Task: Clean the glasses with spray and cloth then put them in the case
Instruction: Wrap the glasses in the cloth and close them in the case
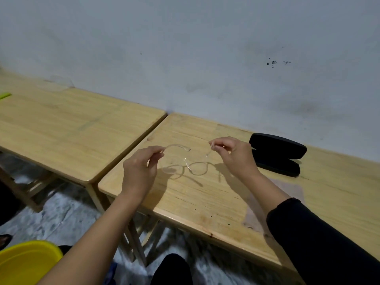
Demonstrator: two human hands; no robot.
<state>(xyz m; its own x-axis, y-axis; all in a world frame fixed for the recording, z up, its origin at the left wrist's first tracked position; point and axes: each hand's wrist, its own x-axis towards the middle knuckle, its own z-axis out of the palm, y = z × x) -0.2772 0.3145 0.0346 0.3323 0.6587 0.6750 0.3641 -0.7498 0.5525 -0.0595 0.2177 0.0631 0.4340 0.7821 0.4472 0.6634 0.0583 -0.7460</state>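
Both hands, left [139, 169] and right [230, 153], pinch the clear glasses [185, 163] by the arms above the surface [205, 202], frame running crosswise; black case [277, 154] lies just beyond the right hand, nearer it.

We see two bare hands, the left hand [139, 171] and the right hand [232, 154]. Only the right arm wears a black sleeve [320, 239].

The yellow bowl [26, 262] is cut off at the bottom left corner. The right arm hides part of the cloth [255, 212] by the desk's [195, 202] near edge. The clear glasses [185, 163] are hard to see.
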